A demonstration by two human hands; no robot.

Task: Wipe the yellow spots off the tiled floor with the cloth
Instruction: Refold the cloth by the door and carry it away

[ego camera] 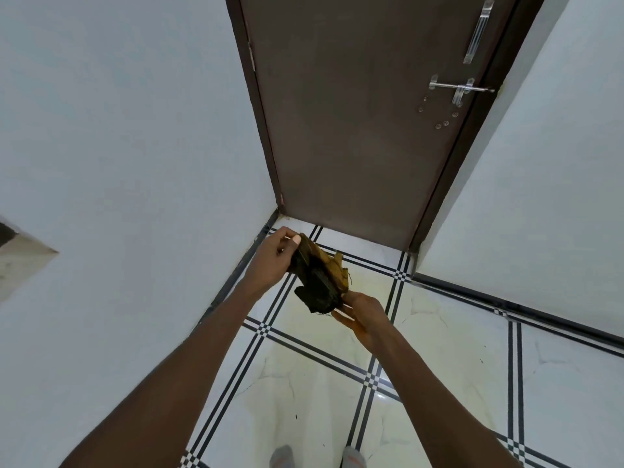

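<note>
Head view: the cloth (317, 276) is up in the air, stretched between both hands, well above the floor (456, 349). It is dark, with a yellow-stained flap on its far right side. Its long axis runs from upper left to lower right, slanting toward the person.

The left hand (275, 255) pinches the far upper end, thumb on top and fingers curled under. The right hand (359, 317) holds the near lower end, fingers closed on the edge; its palm side looks tinted yellow.

A faint yellow smear (368, 282) shows on the tile just beyond and below the cloth, close to the door (354, 130) and the corner of the wall (135, 130). So the work lies down and slightly forward of the hands. The right hand is lower; which hand sits nearer the smear I cannot tell.

I judge the cloth is being refolded or turned to a cleaner face before going down again. Two feet (317, 457) show at the bottom edge.
</note>
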